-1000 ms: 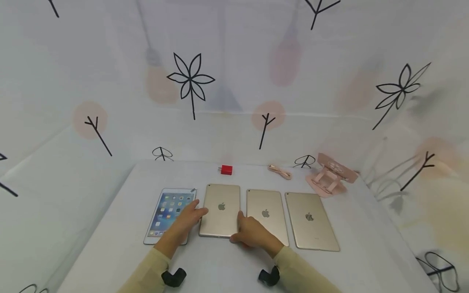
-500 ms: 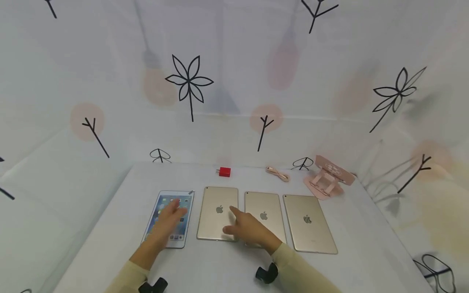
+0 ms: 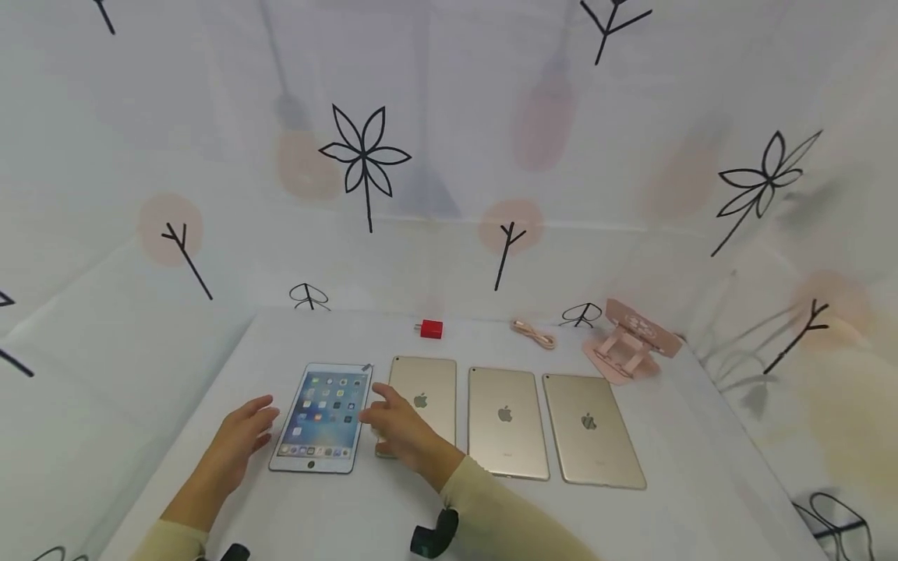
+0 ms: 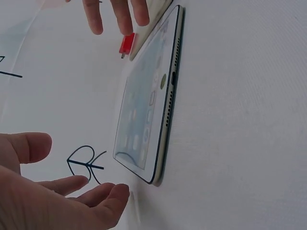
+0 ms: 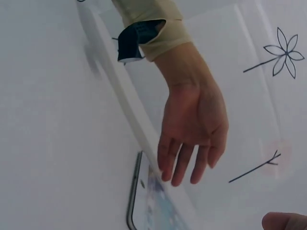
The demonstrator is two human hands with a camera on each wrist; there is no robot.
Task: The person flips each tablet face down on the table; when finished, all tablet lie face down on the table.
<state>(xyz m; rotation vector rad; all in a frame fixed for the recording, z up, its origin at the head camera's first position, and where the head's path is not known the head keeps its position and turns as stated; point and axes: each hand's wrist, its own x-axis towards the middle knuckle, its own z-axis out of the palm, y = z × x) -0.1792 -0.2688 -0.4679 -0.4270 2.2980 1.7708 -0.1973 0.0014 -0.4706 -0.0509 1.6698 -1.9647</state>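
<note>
A white tablet (image 3: 323, 413) lies face up on the table, its screen showing app icons. My left hand (image 3: 238, 440) is just left of it, fingers loosely bent and holding nothing. In the left wrist view, a gap separates those fingertips (image 4: 120, 191) from the tablet's corner. My right hand (image 3: 410, 432) hovers by the tablet's right edge, partly covering a gold tablet (image 3: 424, 382) that lies face down. Its fingers are spread and grip nothing; whether a fingertip touches the white tablet's edge is unclear. The right wrist view shows the left hand (image 5: 194, 112) from the palm side.
Two more gold tablets, a middle one (image 3: 508, 436) and a right one (image 3: 592, 444), lie face down to the right. Along the back are a red charger plug (image 3: 431, 329), a coiled cable (image 3: 533, 334) and a pink folding stand (image 3: 631, 343). A patterned cloth rises behind the white table (image 3: 393, 530).
My left hand has moved from the gold tablet's side across the white tablet to its left. My right hand has shifted left from the gold tablet's right edge. The tablets appear to have stayed put.
</note>
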